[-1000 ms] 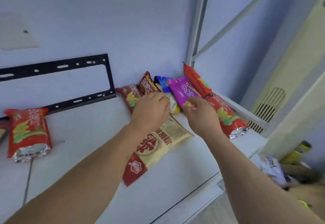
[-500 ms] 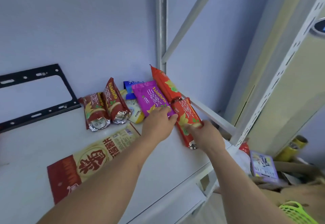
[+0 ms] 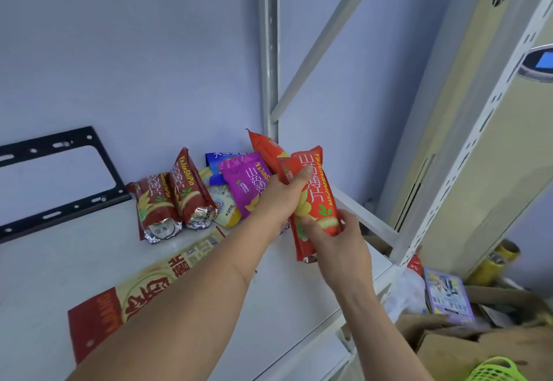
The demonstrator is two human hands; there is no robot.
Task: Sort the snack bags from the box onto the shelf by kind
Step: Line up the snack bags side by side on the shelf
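Two dark-red bags [image 3: 170,201] lean paired against the wall, apparently grouped by kind; crinkled foil ends face forward. The purple bag [image 3: 244,184] leans beside them. Left hand [image 3: 278,201] and right hand [image 3: 338,237] both grip a glossy orange-red bag [image 3: 314,198], held above the shelf [image 3: 45,276], likely for matching.

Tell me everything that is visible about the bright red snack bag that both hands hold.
The bright red snack bag is a long, glossy, puffed pillow pack with yellow lettering, a picture of yellow chips and small green leaves. It stands nearly upright, tilted a little, lifted above the white shelf. The left hand grips its upper part, thumb across the front; the right hand holds its lower part. Its crimped lower end shows silver below the fingers. Behind it a similar orange-red bag leans in the corner.
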